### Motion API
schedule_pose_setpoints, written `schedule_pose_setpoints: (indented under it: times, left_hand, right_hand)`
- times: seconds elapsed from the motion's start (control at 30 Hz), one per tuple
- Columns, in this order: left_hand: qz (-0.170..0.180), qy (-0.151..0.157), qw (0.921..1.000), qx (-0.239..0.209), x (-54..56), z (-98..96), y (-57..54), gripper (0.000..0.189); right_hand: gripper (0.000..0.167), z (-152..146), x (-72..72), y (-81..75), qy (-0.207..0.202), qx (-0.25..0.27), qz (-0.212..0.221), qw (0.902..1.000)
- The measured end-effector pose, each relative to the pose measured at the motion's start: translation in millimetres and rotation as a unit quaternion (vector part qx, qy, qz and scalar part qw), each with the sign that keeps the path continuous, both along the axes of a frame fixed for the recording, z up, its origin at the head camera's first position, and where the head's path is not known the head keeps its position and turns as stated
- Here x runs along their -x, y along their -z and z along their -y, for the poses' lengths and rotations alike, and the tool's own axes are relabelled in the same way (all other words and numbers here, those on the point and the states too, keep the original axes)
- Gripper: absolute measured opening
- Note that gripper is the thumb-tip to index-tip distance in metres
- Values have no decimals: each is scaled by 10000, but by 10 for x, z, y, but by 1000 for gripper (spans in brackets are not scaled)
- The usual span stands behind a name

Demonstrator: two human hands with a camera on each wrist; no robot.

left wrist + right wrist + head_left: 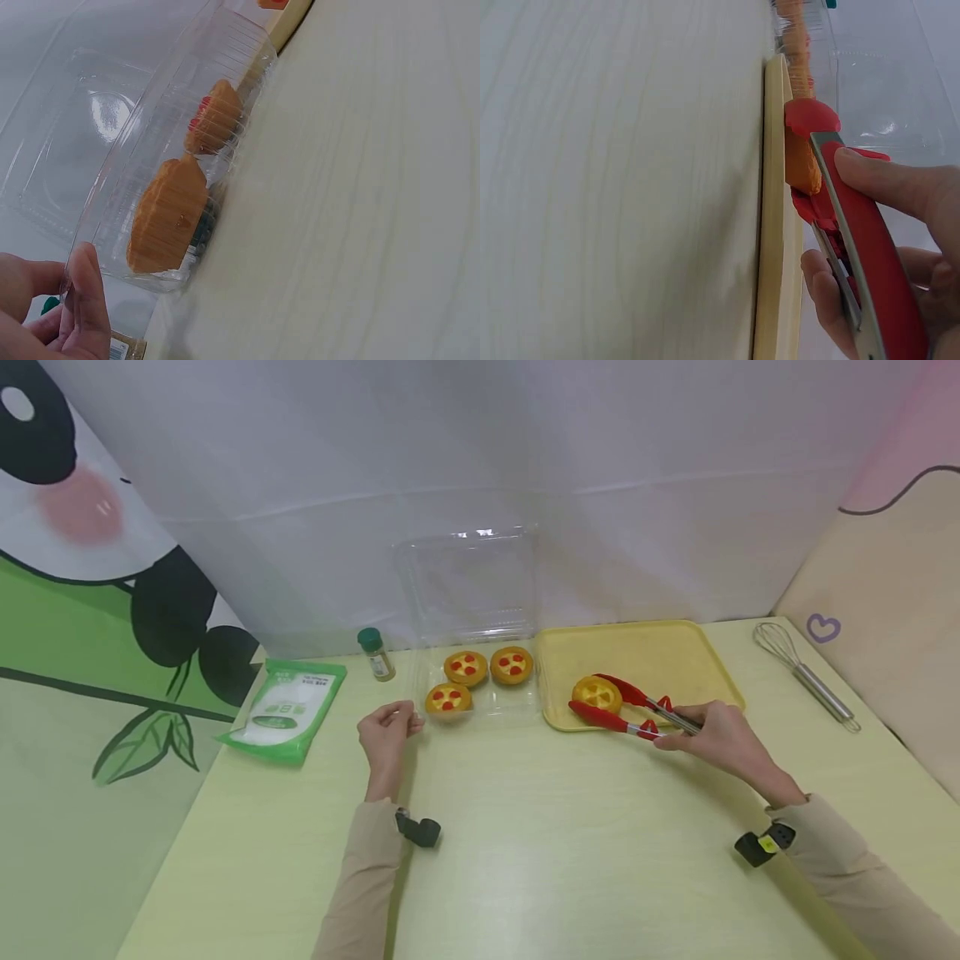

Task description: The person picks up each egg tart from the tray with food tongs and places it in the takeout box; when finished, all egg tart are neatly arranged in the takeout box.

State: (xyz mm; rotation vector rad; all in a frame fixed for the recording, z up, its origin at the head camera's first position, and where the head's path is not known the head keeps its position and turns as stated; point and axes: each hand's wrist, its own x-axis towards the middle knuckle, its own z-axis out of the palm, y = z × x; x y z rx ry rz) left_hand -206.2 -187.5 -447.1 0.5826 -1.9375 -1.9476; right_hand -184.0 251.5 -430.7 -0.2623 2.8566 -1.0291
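Note:
With its thumb and fingers, my left hand (386,735) pinches the near left edge of a clear plastic clamshell box (506,703). The box's lid (472,581) stands up at the back. Three toy egg tarts, one of them a front tart (448,697), sit inside, topped with red pieces. In my right hand (716,739) I grip red-tipped metal tongs (602,717), thumb on one arm and fingers on the other. Their red tips lie on either side of a yellow-topped tart (597,692) at the left of the yellow tray (645,647).
A green and white packet (288,710) lies at the left, with a green-capped spice jar (377,654) between it and the box. To the right of the tray lies a metal whisk (810,677). A pale curtain (300,560) hangs behind the table (540,843).

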Motion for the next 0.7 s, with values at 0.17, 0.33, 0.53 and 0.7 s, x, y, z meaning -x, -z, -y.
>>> schedule_pose_setpoints:
  times: [0.17,0.33,0.53,0.7]
  left_hand:
    - [-38,33,9999,-100,-5,-8,-7,24]
    - [29,31,10000,-68,-3,-6,-6,23]
    - [52,30,10000,-70,15,13,20,23]
    - [104,17,9999,-93,24,23,29,22]
  right_hand:
    - [67,-2,-32,-28,-2,56,-68,10000]
    - [65,-11,-59,-102,98,200,12,9998]
    - [67,0,-73,-249,250,301,253,9989]
    - [68,28,-28,-350,239,347,253,9988]
